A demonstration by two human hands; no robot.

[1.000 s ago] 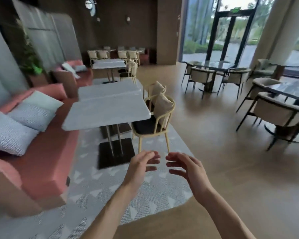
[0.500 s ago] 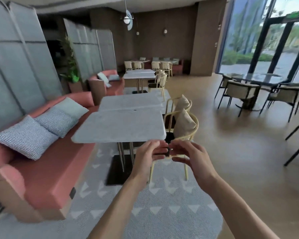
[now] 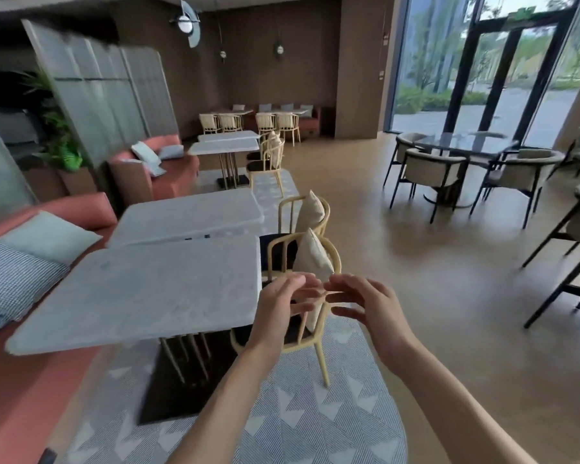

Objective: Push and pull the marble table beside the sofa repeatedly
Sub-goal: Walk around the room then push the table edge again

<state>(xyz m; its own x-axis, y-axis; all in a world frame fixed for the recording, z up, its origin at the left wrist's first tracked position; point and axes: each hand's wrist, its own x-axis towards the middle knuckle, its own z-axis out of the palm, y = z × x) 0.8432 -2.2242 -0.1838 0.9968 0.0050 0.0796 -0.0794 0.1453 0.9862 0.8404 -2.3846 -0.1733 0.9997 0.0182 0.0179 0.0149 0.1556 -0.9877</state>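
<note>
Centrally, left hand point(image 3: 282, 308) and right hand point(image 3: 365, 304) are raised side by side, fingers loosely spread and nearly touching at the tips, gripping nothing. Marble table point(image 3: 141, 289) fills the left-centre of the frame, its right edge just beside the left hand; contact cannot be told. Pink sofa point(image 3: 31, 390) runs along the lower left, wooden chair point(image 3: 315, 343) behind the hands.
</note>
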